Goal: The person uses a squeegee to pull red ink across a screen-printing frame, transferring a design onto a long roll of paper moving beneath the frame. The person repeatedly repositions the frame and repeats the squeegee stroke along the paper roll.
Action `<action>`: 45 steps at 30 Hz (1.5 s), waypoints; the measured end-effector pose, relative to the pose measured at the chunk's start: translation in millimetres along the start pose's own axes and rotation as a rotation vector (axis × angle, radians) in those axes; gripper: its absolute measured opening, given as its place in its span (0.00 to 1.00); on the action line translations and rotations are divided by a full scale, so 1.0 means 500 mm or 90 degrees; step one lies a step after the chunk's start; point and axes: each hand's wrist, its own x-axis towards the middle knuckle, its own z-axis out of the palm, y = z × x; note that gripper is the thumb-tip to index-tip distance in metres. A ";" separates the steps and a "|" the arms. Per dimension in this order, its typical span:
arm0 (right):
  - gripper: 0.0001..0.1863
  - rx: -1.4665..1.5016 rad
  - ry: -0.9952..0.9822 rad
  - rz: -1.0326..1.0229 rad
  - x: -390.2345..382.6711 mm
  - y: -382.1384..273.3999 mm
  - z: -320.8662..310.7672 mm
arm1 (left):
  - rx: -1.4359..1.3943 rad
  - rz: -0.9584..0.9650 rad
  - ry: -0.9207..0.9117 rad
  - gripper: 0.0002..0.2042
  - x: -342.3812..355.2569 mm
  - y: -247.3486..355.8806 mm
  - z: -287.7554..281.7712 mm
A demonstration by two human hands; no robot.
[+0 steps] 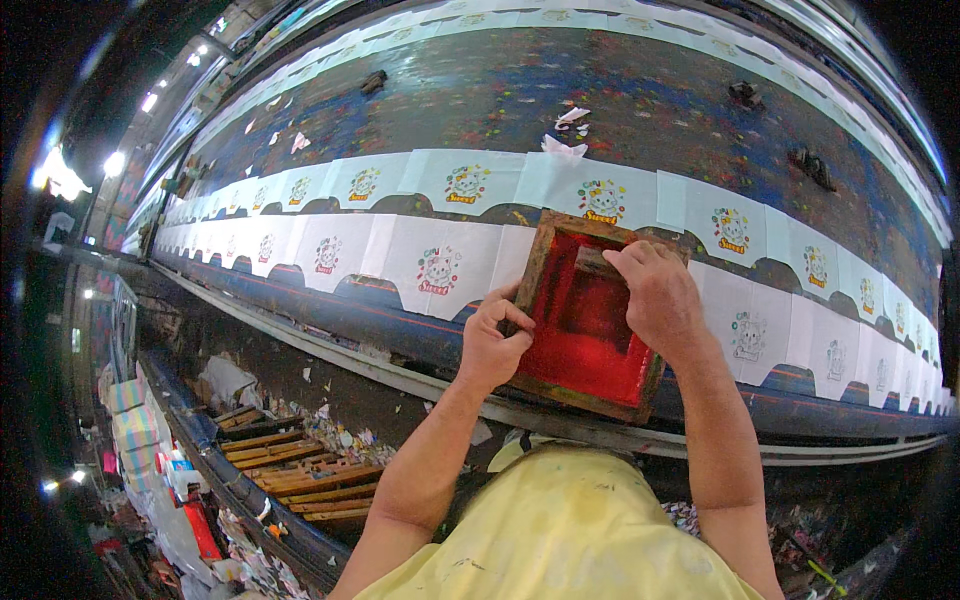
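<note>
A wooden screen printing frame [580,396] with red ink spread inside it lies over the near row of white cloth pieces [384,245]. My left hand [490,342] is closed on the frame's left side, thumb and fingers around the rim. Inside the frame, my right hand [662,300] grips a wooden-handled squeegee [597,262] near the far end. The squeegee's lower edge is hard to make out against the red ink. Left of the frame, the nearest cloth piece bears a cartoon print [437,270] with red in it; to the right, a print [748,337] shows no red.
The long dark printing table [440,95] is spotted with ink and carries further rows of printed cloth. Crumpled scraps [566,135] and dark lumps [812,168] lie on it. A metal rail [330,332] runs along its near edge. Below left are stacked wooden frames [300,465].
</note>
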 end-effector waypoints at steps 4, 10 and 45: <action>0.26 -0.029 -0.037 -0.012 -0.036 -0.034 -0.003 | 0.015 0.014 -0.008 0.07 0.000 0.000 0.002; 0.25 -0.052 -0.092 -0.031 -0.124 -0.132 -0.001 | -0.029 0.090 0.006 0.08 0.003 -0.001 0.006; 0.28 0.176 0.265 0.288 -0.610 0.093 -0.171 | 0.053 0.219 0.021 0.16 -0.080 0.161 0.407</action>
